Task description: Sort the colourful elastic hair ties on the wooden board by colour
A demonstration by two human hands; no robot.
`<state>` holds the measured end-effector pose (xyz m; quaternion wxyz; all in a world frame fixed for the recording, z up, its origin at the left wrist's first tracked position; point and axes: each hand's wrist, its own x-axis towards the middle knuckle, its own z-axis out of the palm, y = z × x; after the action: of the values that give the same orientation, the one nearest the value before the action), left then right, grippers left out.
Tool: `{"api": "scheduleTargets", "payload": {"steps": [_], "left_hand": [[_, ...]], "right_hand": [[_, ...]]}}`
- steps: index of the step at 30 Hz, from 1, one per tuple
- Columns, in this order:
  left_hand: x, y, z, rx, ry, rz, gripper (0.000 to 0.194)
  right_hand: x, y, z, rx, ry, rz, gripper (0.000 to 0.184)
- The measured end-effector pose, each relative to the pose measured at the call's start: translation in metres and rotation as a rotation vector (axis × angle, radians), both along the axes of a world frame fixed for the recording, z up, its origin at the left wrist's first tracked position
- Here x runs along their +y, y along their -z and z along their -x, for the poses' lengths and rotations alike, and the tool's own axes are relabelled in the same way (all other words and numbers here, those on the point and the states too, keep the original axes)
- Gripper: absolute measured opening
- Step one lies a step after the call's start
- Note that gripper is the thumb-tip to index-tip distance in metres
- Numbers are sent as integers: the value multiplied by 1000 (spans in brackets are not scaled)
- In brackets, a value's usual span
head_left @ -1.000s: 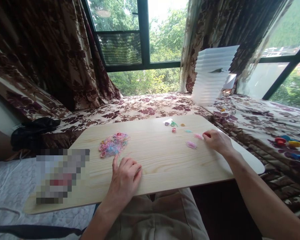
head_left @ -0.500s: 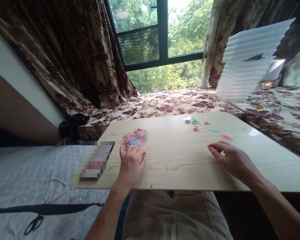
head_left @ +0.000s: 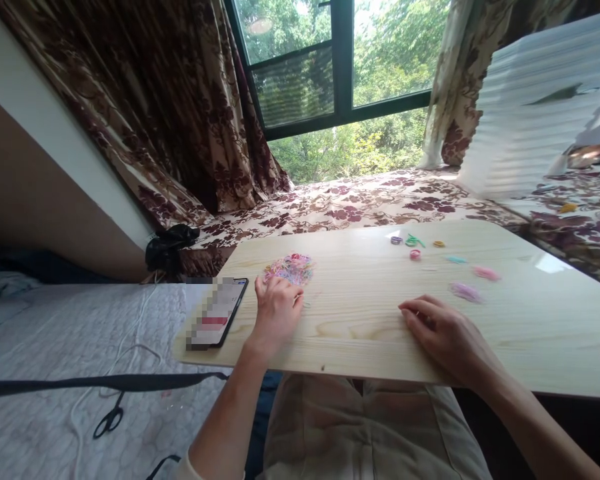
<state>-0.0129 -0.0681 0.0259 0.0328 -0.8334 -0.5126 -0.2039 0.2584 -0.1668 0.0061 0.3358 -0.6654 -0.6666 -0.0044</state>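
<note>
As the left hand (head_left: 279, 311), grip half-curled, seemingly picks at the pile of elastic bands (head_left: 291, 267) on the desk (head_left: 360, 303), the right hand (head_left: 447, 333) is nearly closed; either's hold is unclear. Tangled strands call for light fingertips.

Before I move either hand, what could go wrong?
The left hand is at the near edge of the multicoloured band pile; a sweep could scatter loose strands. The pink bundle and lilac bundle lie close together, so the right hand might mix them in passing. The smartphone sits near the tabletop's left end; a bump could knock it off.
</note>
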Motion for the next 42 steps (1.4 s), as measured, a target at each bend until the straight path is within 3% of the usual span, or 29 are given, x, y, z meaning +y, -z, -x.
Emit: {"api": "scheduleTargets", "payload": {"steps": [9, 22, 31, 36, 42], "left_hand": [[14, 0, -25, 84, 78, 4, 24], [18, -1, -35, 123, 128, -23, 23], [-2, -3, -38, 48, 176, 50, 19], [-24, -8, -52, -152, 238, 168, 17], [-38, -2, -68, -267, 285, 201, 15]], "right_hand": [[-2, 0, 1, -26, -2, -19, 28], [-2, 0, 2, -42, -6, 5, 28], [-1, -3, 2, 6, -16, 44, 28], [-1, -6, 10, 114, -109, 84, 27], [2, 0, 20, 171, -219, 54, 22]]}}
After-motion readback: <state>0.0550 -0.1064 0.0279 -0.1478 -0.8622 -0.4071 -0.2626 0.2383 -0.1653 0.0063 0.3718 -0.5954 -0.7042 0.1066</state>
